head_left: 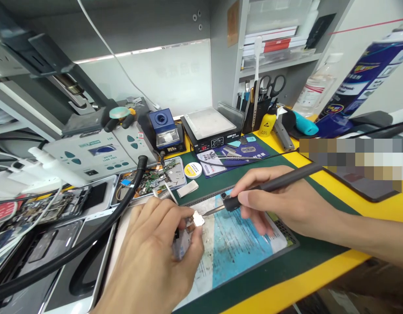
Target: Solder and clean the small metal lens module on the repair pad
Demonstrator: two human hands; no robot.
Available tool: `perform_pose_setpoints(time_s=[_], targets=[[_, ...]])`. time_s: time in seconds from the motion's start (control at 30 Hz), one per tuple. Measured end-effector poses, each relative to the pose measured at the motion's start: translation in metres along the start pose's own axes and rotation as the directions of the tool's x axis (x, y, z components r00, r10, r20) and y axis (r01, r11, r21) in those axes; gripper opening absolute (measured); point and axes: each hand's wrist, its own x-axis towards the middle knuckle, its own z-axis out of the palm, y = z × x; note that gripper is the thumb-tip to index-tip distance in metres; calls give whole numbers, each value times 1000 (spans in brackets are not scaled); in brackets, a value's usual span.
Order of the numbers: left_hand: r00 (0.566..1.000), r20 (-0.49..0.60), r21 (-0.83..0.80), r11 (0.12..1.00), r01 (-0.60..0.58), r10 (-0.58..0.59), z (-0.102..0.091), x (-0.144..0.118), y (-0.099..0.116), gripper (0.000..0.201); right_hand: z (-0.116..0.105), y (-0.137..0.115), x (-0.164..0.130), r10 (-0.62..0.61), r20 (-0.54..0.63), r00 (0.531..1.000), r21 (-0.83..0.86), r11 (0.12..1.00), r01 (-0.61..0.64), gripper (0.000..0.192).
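Observation:
My right hand (283, 205) grips a dark soldering iron (286, 178) like a pen, its metal tip (210, 212) touching a small white part (198, 219). My left hand (155, 257) pinches that part between thumb and fingers and also holds tweezers (162, 194) that stick up behind the fingers. Both hands work over a stained blue and white work mat (234, 248) lying on a green bench mat (296, 257).
A soldering station (165, 131) and a hot plate (211, 128) stand at the back. A tray with circuit boards (149, 179) and opened phones (57, 209) lie at the left, crossed by a black hose (100, 231). A tool holder (260, 109), bottles and a spray can (361, 83) stand at right.

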Motion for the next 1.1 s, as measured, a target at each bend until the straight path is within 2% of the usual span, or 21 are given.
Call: perform_pose_setpoints(time_s=[0.4,0.87,1.1], targets=[[996,-21,-35,996,-87,86,-2,1,1,15,1,-1,-1,28,-7,1000,-31,999,-28,7],[995,-25,-51,994,-95,94,0,1,0,18,3,-2,0,60,-23,998,-81,995,-62,3],[995,-27,-53,994,-100,99,1,2,1,17,1,-1,-1,63,-18,998,-52,997,-64,3]])
